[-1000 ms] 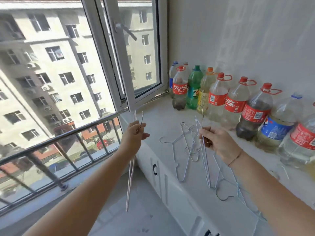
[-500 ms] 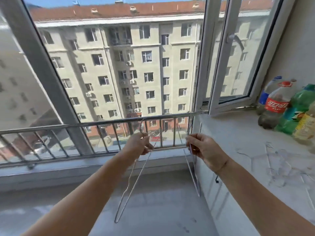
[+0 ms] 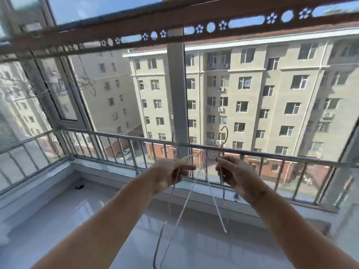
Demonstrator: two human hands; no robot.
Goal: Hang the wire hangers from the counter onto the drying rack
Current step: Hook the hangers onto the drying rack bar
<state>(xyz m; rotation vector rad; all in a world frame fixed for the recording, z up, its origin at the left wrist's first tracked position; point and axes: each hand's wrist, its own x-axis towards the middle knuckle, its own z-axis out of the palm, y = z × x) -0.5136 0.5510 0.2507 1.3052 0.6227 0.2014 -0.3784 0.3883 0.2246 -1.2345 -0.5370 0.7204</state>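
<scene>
1. Since half a second earlier, we had turned away from the counter and bottles, which were out of view; the drying rack now crossed overhead.
2. Our left hand was closed on one wire hanger just under its hook, and our right hand pinched a second hanger the same way, we judged to keep both hooks upright for lifting.
3. Both hangers dangled well below the rack, in front of the railing.
4. Open air lay between hands and rack; its perforated edge looked to us the only catch.
</scene>
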